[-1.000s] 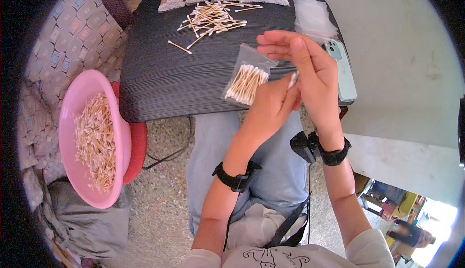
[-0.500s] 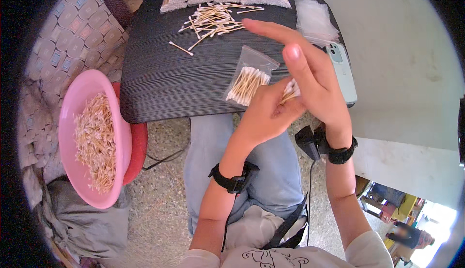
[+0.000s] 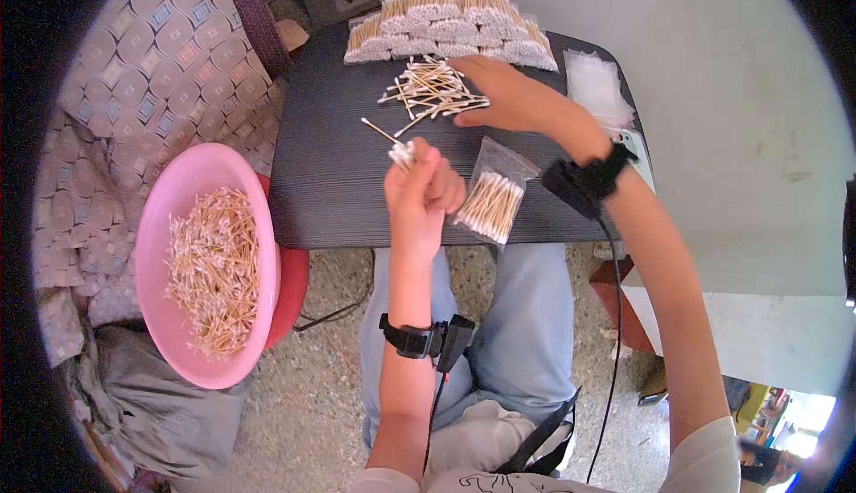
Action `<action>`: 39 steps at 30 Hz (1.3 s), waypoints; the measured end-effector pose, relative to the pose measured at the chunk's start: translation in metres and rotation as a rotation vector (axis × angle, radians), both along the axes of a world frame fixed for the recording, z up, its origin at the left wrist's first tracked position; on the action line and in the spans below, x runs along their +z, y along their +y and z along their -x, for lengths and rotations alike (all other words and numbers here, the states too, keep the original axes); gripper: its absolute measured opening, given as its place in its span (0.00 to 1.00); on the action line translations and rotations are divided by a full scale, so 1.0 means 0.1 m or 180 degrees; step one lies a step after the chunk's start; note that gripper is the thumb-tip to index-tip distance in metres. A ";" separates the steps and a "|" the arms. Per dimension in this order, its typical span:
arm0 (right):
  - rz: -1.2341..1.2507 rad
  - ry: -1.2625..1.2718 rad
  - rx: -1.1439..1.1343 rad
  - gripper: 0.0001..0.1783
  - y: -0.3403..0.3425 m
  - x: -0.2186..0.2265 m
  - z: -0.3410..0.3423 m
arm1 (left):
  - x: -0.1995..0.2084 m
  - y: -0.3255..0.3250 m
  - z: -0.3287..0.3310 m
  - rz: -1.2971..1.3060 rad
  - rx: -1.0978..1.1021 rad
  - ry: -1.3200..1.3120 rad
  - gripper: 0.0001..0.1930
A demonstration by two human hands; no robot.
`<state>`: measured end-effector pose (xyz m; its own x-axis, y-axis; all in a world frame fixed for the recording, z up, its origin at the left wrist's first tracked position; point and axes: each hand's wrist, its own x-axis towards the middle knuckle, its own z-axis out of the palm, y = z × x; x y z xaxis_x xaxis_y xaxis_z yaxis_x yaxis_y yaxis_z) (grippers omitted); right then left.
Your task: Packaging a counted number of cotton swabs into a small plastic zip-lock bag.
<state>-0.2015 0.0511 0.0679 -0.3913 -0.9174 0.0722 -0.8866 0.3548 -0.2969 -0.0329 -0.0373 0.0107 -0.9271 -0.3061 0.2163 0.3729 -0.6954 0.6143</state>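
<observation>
Left hand closed round a bundle of cotton swabs, white tips poking out. Right hand spread at the right edge of the loose swab pile, beyond the left hand (can't tell if it grips any). Filled bag just right of left hand. Swabs look light, stiff, probably snappable, tips soft; best held mid-stick.
</observation>
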 end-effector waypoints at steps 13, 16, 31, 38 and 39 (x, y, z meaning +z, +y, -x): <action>-0.0325 0.0331 0.0342 0.25 -0.43 -0.23 0.30 | -0.09 -0.13 0.11 -0.0431 0.0595 -0.0604 0.06; 0.0005 0.0577 0.0231 0.17 -0.37 -0.35 0.29 | -0.08 -0.12 0.12 -0.0266 0.0547 -0.0657 0.06; 0.0679 0.1026 -0.0832 0.07 -0.12 -0.44 0.38 | -0.08 -0.05 0.16 0.0161 0.0721 -0.1037 0.08; 0.0560 0.1286 -0.1269 0.11 -0.03 -0.38 0.35 | -0.05 -0.03 0.17 0.0286 0.0787 -0.1072 0.08; 0.0553 0.1273 -0.1261 0.11 -0.02 -0.34 0.34 | -0.04 -0.03 0.16 0.0294 0.0786 -0.1114 0.08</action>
